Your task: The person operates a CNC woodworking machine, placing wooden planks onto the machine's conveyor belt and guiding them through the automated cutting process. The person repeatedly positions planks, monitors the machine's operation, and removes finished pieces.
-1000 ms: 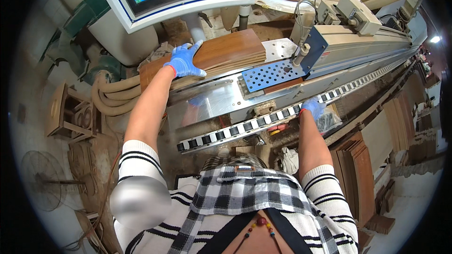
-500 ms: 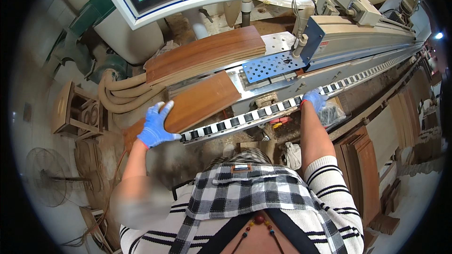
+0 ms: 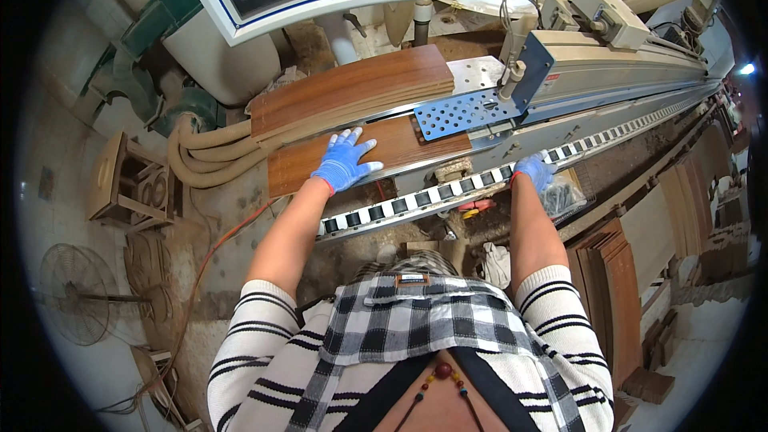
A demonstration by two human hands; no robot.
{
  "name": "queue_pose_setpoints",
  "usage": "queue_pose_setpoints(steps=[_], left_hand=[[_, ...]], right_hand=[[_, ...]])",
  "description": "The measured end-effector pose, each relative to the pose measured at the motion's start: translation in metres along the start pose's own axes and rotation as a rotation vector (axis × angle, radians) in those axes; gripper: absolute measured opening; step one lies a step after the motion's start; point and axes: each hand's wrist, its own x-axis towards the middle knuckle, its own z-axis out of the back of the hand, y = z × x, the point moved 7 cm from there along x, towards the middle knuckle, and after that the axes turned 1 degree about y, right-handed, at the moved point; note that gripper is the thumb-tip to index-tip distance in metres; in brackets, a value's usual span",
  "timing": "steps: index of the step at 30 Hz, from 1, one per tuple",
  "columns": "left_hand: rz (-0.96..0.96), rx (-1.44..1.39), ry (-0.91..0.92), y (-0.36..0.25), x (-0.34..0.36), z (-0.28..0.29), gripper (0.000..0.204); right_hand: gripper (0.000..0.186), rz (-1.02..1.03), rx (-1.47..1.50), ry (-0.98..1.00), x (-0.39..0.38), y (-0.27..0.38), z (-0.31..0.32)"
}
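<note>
A brown wooden board (image 3: pixel 412 142) lies flat on the machine's bed, its far right part reaching beneath the blue perforated plate (image 3: pixel 458 117). My left hand (image 3: pixel 344 162), in a blue glove, rests on top of this board with its fingers spread and stretched out. Along the machine's near side runs a long rail of black and white rollers (image 3: pixel 422 199). The blue-gloved right hand (image 3: pixel 534 170) is closed over that rail, to the right of the board. Its fingertips are partly hidden.
Behind the board sits a stack of brown boards (image 3: pixel 352 84). A control panel (image 3: pixel 320 4) with a red button hangs above. Thick beige hoses (image 3: pixel 210 162) curve at the left, near a standing fan (image 3: pixel 76 294). More boards (image 3: pixel 612 288) lean at the right.
My left hand has moved right and away from me, from the board's left end onto its top. The board has slid right, under the perforated plate. The right hand has stayed on the rail.
</note>
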Motion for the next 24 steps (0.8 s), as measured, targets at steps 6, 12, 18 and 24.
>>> queue_pose_setpoints(steps=[6, 12, 18, 24], left_hand=[[-0.057, 0.100, -0.144, -0.004, 0.000, -0.006, 0.069], [0.026, 0.029, -0.232, -0.021, 0.007, -0.003, 0.065], [0.344, 0.113, -0.337, 0.032, -0.068, 0.012, 0.076], [0.582, -0.117, -0.372, 0.103, -0.129, -0.012, 0.084]], right_hand=[[0.063, -0.026, -0.010, 0.046, -0.001, -0.002, -0.001], [0.064, -0.023, -0.047, 0.060, -0.008, 0.006, 0.007], [0.061, -0.024, -0.038, 0.012, 0.004, -0.002, 0.001], [0.062, -0.008, -0.033, 0.074, -0.001, 0.001, -0.003]])
